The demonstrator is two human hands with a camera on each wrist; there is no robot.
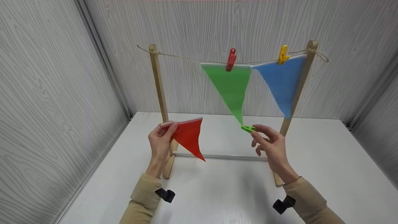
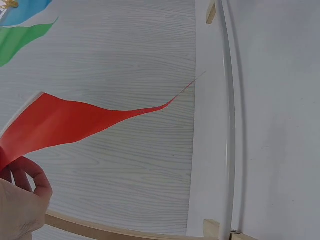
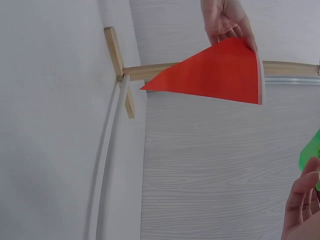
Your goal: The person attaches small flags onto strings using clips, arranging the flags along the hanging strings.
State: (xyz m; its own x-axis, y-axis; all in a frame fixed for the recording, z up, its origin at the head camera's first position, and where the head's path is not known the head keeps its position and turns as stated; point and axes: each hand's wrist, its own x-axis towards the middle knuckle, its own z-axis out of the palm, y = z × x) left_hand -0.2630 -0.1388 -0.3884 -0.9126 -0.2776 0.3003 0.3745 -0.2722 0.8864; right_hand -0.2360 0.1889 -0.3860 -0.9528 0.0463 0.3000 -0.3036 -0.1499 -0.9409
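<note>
A red triangular pennant point(image 1: 190, 135) with a pale top strip is pinched at its upper left corner by my left hand point(image 1: 161, 140), its tip hanging down to the right. In the left wrist view the red pennant point(image 2: 75, 120) stretches out from the fingers. My right hand point(image 1: 270, 144) pinches a bright green clothespin point(image 1: 248, 128) between thumb and index finger, right by the low tip of a green pennant point(image 1: 231, 87). That pennant hangs from a twine line point(image 1: 186, 57) under a red clothespin point(image 1: 231, 59). Beside it a blue pennant point(image 1: 281, 82) hangs under a yellow clothespin point(image 1: 283, 55).
The twine runs between a left wooden post point(image 1: 159, 84) and a right wooden post point(image 1: 303, 77), each on a wooden foot. A pale rod point(image 1: 224, 157) joins them low down. The stand is on a white table point(image 1: 217, 193), with grey wood-grain panels point(image 1: 192, 25) behind and at both sides.
</note>
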